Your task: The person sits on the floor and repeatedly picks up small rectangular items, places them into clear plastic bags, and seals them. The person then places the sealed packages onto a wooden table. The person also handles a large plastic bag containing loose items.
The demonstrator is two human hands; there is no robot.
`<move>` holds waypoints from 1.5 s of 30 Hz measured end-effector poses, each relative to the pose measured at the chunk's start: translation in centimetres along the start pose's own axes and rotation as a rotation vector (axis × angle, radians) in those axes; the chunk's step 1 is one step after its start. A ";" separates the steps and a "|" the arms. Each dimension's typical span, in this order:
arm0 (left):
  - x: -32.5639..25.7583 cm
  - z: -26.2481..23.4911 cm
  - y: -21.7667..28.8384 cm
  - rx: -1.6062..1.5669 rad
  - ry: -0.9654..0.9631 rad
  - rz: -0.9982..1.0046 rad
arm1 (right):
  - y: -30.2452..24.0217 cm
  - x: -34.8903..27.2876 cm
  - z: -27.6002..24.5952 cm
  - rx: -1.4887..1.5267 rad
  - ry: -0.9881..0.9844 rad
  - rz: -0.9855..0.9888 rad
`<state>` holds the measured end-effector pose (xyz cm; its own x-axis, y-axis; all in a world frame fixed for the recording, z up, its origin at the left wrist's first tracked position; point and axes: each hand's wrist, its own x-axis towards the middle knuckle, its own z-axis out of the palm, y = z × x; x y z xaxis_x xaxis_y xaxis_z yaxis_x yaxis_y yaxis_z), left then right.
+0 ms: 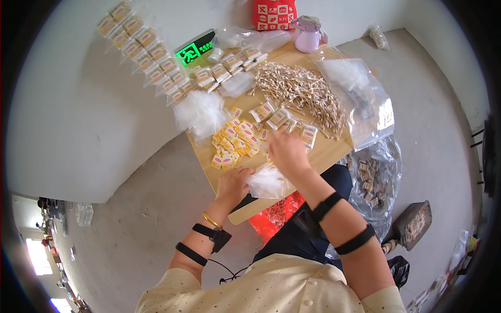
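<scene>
On the near edge of the wooden tabletop (pixel 334 151), the left hand (pixel 233 183) pinches a small clear plastic bag (pixel 267 181) by its left end, while the right hand (pixel 287 151) reaches with loosely spread fingers into the heap of yellow packets (pixel 235 143) just beyond it; whether it holds one I cannot tell. The bag lies flat, long axis left to right, mouth apparently toward the right hand. Judging by the filled bags (pixel 143 49) far left and the big cotton swab pile (pixel 302 91), much packing remains.
</scene>
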<state>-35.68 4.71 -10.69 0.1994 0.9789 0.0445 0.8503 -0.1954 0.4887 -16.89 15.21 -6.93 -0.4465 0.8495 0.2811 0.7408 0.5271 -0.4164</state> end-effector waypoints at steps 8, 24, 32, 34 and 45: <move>-0.2 -0.8 1.8 0.136 0.275 0.072 | -3.1 0.0 3.3 -0.123 -0.449 -0.205; 0.0 0.0 -0.7 -0.039 0.117 -0.064 | 1.9 -9.5 -1.8 0.354 -0.324 0.135; 0.6 0.2 -0.3 0.012 0.117 -0.052 | -2.3 -10.5 2.1 0.144 -0.195 0.132; 0.7 0.0 0.1 0.008 0.140 -0.025 | -1.4 -9.9 2.5 0.253 -0.107 0.183; -0.4 -1.2 0.2 -0.110 0.059 -0.043 | 0.5 -8.4 3.8 0.481 -0.103 0.141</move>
<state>-36.19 4.40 -9.56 0.1324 0.9887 0.0708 0.7983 -0.1487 0.5836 -14.64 8.44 -12.75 -0.4238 0.8982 0.1166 0.4938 0.3370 -0.8016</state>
